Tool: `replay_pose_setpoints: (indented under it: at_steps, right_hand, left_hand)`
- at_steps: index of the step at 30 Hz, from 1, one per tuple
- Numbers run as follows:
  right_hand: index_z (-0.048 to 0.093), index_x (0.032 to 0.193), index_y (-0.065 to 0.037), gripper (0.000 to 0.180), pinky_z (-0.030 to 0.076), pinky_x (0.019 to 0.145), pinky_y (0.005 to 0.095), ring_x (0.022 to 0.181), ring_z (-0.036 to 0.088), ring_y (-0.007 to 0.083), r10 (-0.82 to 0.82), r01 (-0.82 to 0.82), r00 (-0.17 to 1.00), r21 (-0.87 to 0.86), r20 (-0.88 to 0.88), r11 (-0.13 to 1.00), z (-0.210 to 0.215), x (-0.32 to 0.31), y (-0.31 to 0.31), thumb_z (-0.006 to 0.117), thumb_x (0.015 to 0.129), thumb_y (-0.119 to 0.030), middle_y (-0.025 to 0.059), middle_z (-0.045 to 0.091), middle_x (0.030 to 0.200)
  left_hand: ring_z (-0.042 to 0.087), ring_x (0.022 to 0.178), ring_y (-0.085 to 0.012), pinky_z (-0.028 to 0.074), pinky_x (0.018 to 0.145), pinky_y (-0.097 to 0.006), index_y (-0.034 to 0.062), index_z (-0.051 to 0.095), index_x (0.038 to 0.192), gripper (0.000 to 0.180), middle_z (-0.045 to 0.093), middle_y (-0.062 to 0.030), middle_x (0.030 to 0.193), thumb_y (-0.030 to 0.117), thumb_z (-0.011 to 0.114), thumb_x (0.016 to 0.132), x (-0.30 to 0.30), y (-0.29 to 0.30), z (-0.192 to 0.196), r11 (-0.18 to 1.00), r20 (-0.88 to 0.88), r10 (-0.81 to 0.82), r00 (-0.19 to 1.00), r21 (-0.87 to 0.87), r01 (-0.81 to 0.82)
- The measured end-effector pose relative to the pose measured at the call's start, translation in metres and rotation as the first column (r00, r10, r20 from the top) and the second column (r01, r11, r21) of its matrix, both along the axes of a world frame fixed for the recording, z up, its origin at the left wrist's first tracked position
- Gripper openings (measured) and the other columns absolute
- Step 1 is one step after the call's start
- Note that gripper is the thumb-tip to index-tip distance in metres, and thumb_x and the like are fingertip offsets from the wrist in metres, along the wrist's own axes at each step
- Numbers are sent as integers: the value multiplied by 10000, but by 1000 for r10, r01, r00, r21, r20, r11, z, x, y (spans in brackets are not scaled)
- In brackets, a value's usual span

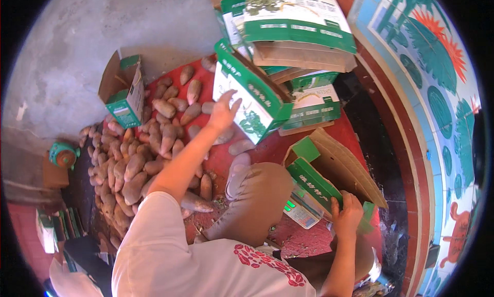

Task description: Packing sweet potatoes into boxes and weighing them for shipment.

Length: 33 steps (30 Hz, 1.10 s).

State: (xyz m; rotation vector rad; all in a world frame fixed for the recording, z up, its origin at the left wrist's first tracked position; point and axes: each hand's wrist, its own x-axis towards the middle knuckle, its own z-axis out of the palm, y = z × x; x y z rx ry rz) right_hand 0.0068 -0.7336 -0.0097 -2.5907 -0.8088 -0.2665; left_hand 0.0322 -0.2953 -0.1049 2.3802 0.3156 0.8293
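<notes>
My left hand (224, 113) has its fingers spread against the white face of a tilted green and white cardboard box (252, 99). No grip around an edge shows there. Closer to me on the right is an open cardboard box (329, 166) with its flaps up. My right hand (348, 213) is closed on this box's near side, fingers bent over the edge. A digital scale (302, 213) with lit green digits shows beside and partly under that box. Left of my left arm lies a big heap of sweet potatoes (135, 166), some of them loose near the first box.
Stacked green and white cartons (298, 27) stand at the far middle. Another open carton (122, 91) stands behind the heap. A red mat (226, 160) lies under everything. The painted wall (437, 91) and a dark floor strip bound the right side. A turquoise object (64, 154) is far left.
</notes>
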Motion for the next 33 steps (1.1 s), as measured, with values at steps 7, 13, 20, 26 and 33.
replay_pose_setpoints:
  at_steps: [7,13,20,26,33]
  right_hand:
    - [567,955,-3,263,420,653,444,747,543,362,-8,12,999,-109,35,994,-4,-4,-3,641,737,-130,172,563,805]
    - [550,996,6,281,400,672,437,767,519,367,4,2,999,-118,50,993,-4,-12,-2,622,779,-157,176,542,825]
    - [529,1112,6,348,422,768,441,902,523,382,-55,94,978,-188,203,978,5,-23,6,600,818,-167,187,542,990]
    - [531,1097,14,311,439,766,421,893,540,367,-40,63,973,-94,225,994,13,-39,-7,586,811,-93,193,544,989]
    - [555,966,10,219,450,727,412,838,552,350,184,-158,967,-149,176,976,-10,-70,-12,603,760,-45,176,561,928]
  left_hand:
    - [580,856,-372,459,771,-433,63,616,929,258,606,-200,877,283,520,835,-155,-22,-111,991,-727,32,686,-65,-116]
    - [531,1045,-302,414,889,-434,87,598,978,276,577,-124,1068,246,593,753,-261,-41,-106,989,-934,142,328,118,-93]
    - [393,1190,-305,285,1004,-501,87,545,1073,311,461,-111,1241,175,549,775,-340,-14,-143,929,-847,367,385,351,-114]
    - [432,1133,-292,342,940,-459,78,560,1028,361,491,-97,1164,269,633,731,-326,10,-143,915,-751,392,531,378,-141]
    - [384,1190,-298,306,978,-428,67,536,1126,497,490,-103,1181,340,644,725,-285,-38,-139,979,-881,36,472,125,160]
